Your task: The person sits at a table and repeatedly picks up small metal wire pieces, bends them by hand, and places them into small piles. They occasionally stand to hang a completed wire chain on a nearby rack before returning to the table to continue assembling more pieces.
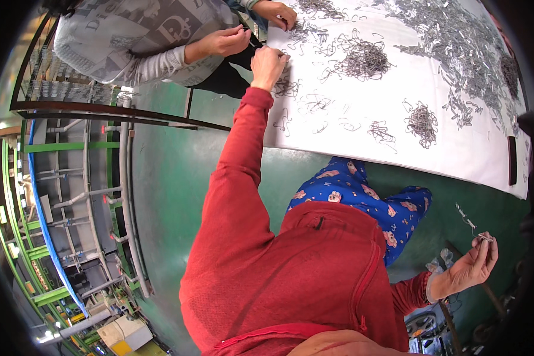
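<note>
My left hand reaches to the left edge of the white-topped table. Its fingers are pinched together beside a small pile of dark wire hooks; what is between them is too small to make out. Off to the right, beyond the table's near edge, my right hand is closed on a string of small metal pieces that trails away from the fingertips. On the table lie a large heap of wire hooks, smaller heaps, and a wide spread of grey metal clips.
A co-worker in a grey patterned top sits at the table's left side, one hand raised, the other at the clips. Left stands a dark metal frame rack, with pipes and green rails below. The floor is green.
</note>
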### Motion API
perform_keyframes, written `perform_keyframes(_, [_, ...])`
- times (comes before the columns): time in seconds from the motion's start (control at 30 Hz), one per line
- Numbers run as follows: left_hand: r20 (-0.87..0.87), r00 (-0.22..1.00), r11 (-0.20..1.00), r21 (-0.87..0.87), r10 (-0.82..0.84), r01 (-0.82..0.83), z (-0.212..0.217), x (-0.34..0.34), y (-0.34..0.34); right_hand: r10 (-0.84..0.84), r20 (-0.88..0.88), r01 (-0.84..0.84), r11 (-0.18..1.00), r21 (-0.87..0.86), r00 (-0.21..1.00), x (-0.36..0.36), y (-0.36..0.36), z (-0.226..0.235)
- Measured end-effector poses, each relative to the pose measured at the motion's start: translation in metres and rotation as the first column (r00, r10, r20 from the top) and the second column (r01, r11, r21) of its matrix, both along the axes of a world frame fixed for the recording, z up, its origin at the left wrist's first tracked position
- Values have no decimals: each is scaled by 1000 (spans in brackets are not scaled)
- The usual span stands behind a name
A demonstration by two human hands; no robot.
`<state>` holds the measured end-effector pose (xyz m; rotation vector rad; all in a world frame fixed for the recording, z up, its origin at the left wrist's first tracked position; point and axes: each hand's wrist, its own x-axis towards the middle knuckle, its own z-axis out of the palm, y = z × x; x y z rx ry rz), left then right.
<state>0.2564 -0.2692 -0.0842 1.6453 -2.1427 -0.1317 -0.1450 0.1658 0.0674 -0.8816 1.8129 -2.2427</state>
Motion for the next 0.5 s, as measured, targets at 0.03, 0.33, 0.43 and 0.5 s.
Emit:
perform_keyframes(0.03, [40, 999, 995, 95, 19, -23, -2, -6, -9, -25, -7, 25, 1000, -3, 1000, 1, 2, 1])
perform_keyframes(0.33, [127, 990, 974, 224, -59, 29, 22, -17, -29, -60, 19, 60, 998, 34, 998, -5, 17, -9])
perform_keyframes(0.43, [-77, 995, 966, 243, -69, 86, 42, 4, -15, -56, 9, 56, 998, 15, 998, -9, 19, -10])
perform_keyframes(0.5, [-77, 985, 965, 202, -157, 170, 45, 21, 2, -33, 1, 33, 999, 29, 999, -11, 19, -11])
